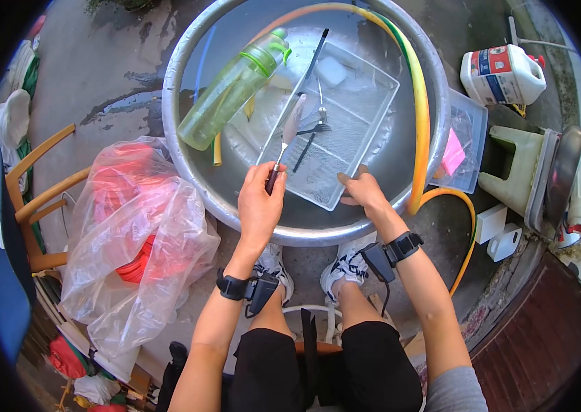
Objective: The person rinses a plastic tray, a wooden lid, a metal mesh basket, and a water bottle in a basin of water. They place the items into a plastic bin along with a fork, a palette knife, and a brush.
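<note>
My left hand (pixel 261 199) is closed around the dark handle of a knife (pixel 292 122), its broad pale blade pointing away from me over a white mesh basket (pixel 354 127). With its thumb over the near right rim of that basket, my right hand (pixel 366 193) grips it; some fingers are hidden. Inside the basket lie a silver fork (pixel 323 112), a dark fork (pixel 316 128) and a translucent white block (pixel 332 71). A thin dark-handled utensil (pixel 317 53) rests across its far edge. The basket sits tilted in a large metal basin (pixel 172 75) holding water.
A green-tinted bottle (pixel 232 93) leans in the basin's left side. A yellow hose (pixel 419 117) curves over the right rim. A plastic bag with red contents (pixel 136 240) lies left, beside a chair (pixel 47 192). Right stand a clear bin (pixel 470 130), a jug (pixel 503 74) and a stool (pixel 517 168).
</note>
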